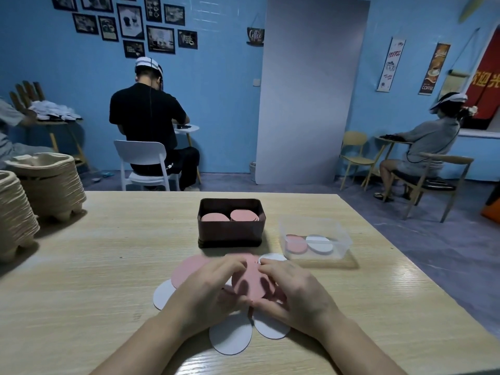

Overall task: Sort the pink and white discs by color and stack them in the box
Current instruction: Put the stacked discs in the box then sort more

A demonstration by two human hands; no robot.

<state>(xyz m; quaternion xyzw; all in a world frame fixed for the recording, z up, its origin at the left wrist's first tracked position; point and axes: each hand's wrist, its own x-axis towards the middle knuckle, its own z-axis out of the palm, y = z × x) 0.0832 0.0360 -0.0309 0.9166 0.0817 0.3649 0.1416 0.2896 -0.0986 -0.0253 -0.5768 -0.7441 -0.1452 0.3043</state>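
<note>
Evidently thin, stiff and nearly weightless, the flat round pink card discs (250,282) sit at lower centre of the frame, pinched by their rims between the curled fingers of the left hand (208,288) and right hand (295,290). Rims look the surest hold, as the smooth faces would likely slide. Matte white card discs (231,336) fan out beneath on the pale wood-grain table (81,280). The dark rectangular tin box (231,234), mid-frame, holds pink stacks.

Ahead of you, the black cup-shaped sign (255,36) on the blue wall reads "Coffee" in white script. To your right, the white scroll (391,64) carries "coffee" in red. The brown poster (434,69) beside it says "COFFEE" at its foot. The red banner (485,85) shows yellow characters, 欢迎光, cut off at the edge. Print in the framed pictures (130,21) is too small to read.
</note>
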